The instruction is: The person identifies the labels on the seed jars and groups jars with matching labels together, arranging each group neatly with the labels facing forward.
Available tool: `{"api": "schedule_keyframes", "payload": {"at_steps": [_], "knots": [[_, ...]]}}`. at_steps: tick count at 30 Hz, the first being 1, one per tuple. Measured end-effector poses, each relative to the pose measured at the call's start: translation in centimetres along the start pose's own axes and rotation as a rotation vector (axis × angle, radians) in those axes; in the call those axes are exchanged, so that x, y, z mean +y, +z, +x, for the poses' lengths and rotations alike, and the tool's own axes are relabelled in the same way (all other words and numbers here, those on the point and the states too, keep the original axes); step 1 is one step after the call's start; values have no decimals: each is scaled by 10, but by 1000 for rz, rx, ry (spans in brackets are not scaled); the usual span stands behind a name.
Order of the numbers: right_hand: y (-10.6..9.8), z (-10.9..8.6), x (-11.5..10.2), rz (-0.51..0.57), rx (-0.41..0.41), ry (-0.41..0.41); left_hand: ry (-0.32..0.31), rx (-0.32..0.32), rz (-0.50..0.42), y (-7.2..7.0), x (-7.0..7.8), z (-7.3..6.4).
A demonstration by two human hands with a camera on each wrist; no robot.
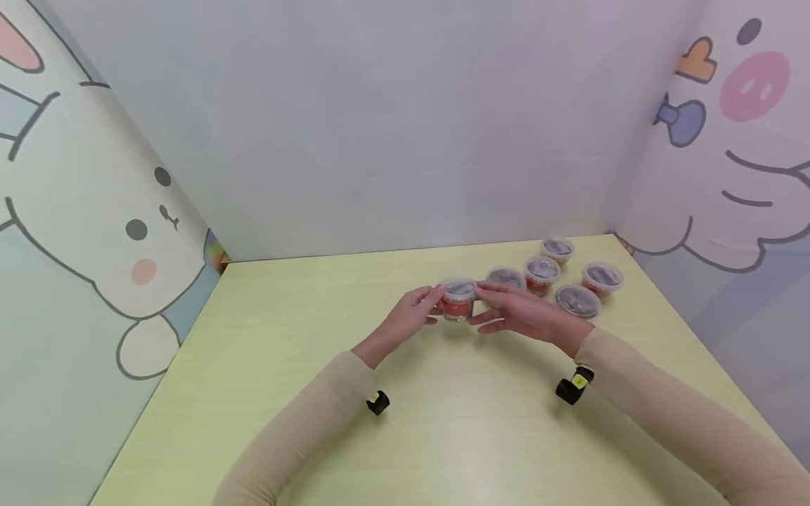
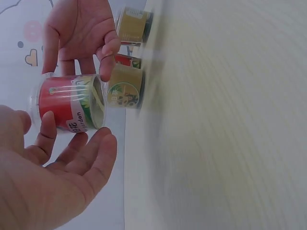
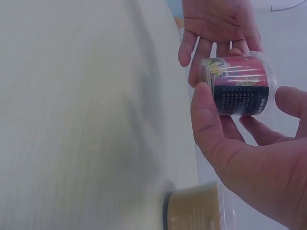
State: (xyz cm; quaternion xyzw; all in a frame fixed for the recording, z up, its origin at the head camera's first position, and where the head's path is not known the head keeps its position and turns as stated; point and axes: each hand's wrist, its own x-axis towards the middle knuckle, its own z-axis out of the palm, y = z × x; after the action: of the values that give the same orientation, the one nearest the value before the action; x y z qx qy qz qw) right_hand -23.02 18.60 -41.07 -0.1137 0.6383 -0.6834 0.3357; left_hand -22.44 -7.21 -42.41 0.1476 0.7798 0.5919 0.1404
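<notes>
Red-labelled tub [image 1: 458, 308] held above counter [image 1: 304, 309]; I see left hand [image 1: 406, 313] and right hand [image 1: 524, 313] both pinching its sides. Five lidded tubs [image 1: 602, 279] near right hand.

Head view bright and even; I see soft shadows on the table [image 1: 430, 436] under both sleeves [image 1: 304, 422]. Tabletop washes pale toward the front. Wide lens splays the side walls [image 1: 76, 211] outward. My wrist views run dimmer, bluish-grey. Right wrist: white glare streaks the tub [image 3: 242, 86], fine print unreadable. Left wrist: tabletop soft, streaky, with a hazy shadow.
</notes>
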Motion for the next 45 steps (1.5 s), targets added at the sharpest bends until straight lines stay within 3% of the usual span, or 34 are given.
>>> {"api": "schedule_keyframes", "payload": {"at_steps": [8, 15, 33, 45], "knots": [[10, 25, -11, 45, 28, 13, 26, 83, -65, -16, -7, 2], [15, 37, -17, 27, 19, 0, 1, 51, -79, -26, -2, 1], [20, 35, -20, 65, 23, 53, -58, 11, -87, -28, 0, -1], [23, 34, -19, 71, 27, 38, -40, 24, -102, -26, 1, -1]]}}
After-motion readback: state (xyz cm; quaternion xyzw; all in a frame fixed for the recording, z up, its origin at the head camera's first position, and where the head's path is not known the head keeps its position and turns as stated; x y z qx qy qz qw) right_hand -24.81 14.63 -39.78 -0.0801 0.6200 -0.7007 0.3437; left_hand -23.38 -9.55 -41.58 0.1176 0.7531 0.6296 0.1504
